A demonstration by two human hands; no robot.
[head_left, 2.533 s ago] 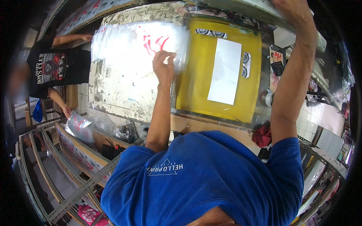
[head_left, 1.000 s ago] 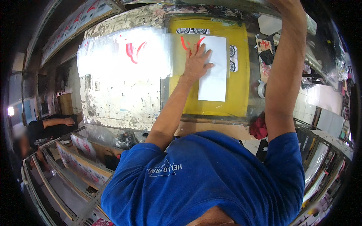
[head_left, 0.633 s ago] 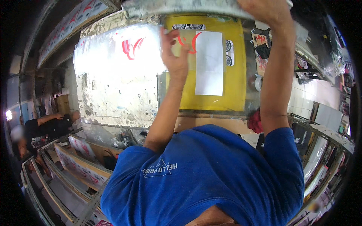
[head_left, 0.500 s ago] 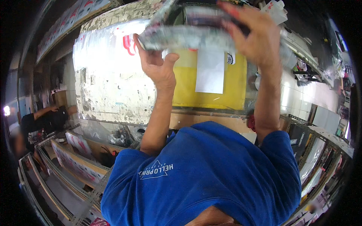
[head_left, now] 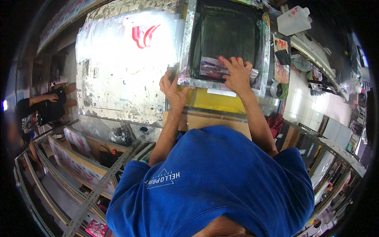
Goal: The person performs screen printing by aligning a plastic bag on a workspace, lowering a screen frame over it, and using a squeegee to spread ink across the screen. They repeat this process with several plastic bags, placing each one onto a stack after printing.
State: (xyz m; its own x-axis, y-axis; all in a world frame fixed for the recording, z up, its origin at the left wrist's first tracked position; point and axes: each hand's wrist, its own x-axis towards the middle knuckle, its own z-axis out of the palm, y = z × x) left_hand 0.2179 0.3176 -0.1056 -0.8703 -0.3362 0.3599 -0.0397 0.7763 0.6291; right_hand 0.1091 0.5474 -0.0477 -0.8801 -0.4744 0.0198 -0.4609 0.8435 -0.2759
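A screen printing frame (head_left: 184, 55) with dark mesh lies flat over the yellow board (head_left: 221, 104). A strip of white paper (head_left: 222, 92) shows from under its near edge. My left hand (head_left: 175, 91) grips the frame's near left corner, thumb along the near edge and fingers on the outer side. Inside the frame, near its close edge, my right hand (head_left: 239, 77) is closed on a paint-stained squeegee (head_left: 211, 67) that lies crosswise on the mesh. Red stains mark the right fingertips.
Left of the frame, clear sheets (head_left: 114, 47) with a red print cover a paint-flecked white table (head_left: 118, 100). A white jug (head_left: 294, 20) and a tape roll (head_left: 276, 90) are on the right. Metal racks (head_left: 98, 197) flank me. Another person's hand (head_left: 51, 97) is at far left.
The frame, raised and tilted before, now lies down over the yellow board and most of the paper. Both hands have lowered toward me, and the squeegee rests on the mesh.
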